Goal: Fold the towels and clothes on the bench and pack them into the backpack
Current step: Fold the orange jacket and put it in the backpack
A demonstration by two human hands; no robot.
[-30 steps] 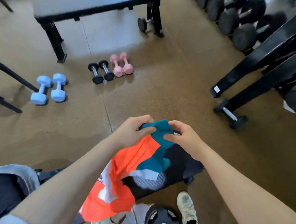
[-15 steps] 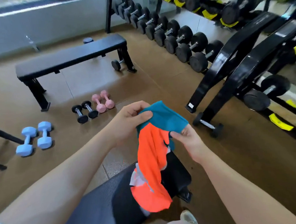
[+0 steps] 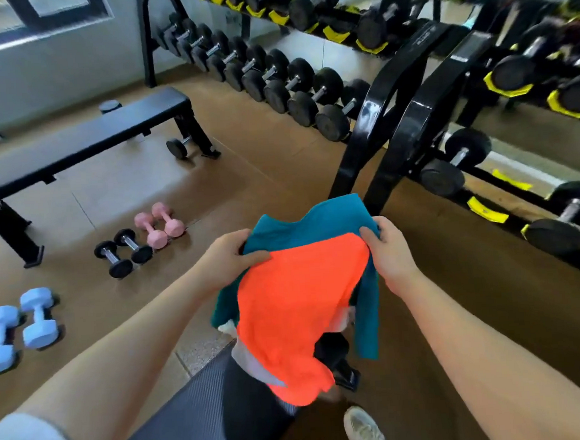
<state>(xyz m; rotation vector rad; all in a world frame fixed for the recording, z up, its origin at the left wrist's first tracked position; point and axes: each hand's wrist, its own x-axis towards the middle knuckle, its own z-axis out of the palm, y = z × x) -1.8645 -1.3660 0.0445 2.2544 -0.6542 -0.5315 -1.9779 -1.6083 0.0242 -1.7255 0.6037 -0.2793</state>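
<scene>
Brown floor [image 3: 261, 173], flat black bench [image 3: 80, 138] set by a pale wall [image 3: 65, 74], window [image 3: 27, 15] up top, dumbbell rack [image 3: 306, 74] lined along the side.

Hands moved apart, garment [image 3: 301, 308] spread wider (orange panel facing up) — lifted higher.

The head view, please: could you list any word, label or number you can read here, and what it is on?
None can be read.
Black machine arm: small white lettering, too blurred to read.
Rack dumbbells: no readable numbers.
Orange and teal garment: no print shows.
</scene>
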